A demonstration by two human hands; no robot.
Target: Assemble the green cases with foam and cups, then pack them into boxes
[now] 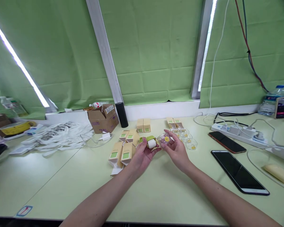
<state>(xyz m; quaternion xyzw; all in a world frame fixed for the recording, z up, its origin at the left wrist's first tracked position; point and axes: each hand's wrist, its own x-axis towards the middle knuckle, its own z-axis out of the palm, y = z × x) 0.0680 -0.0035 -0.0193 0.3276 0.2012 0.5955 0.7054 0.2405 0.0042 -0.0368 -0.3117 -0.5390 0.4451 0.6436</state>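
Note:
Over the middle of the table, my left hand [143,155] is closed round a small green holder with a rounded white piece [152,143] showing in its opening; its exact kind is unclear. My right hand [176,147] pinches a small clear plastic case [163,138] with a yellow mark on it. The two held things are side by side, almost touching. Several similar clear cases [191,144] lie just beyond my right hand. Several tan cartons with green squares [127,151] stand beside my left hand, partly hidden by it.
More tan cartons [143,125] stand farther back. To the left are a cardboard box [103,119], a black cylinder [121,115] and a heap of white straps [59,138]. Two phones [239,171] and a power strip [239,134] with cables lie at the right.

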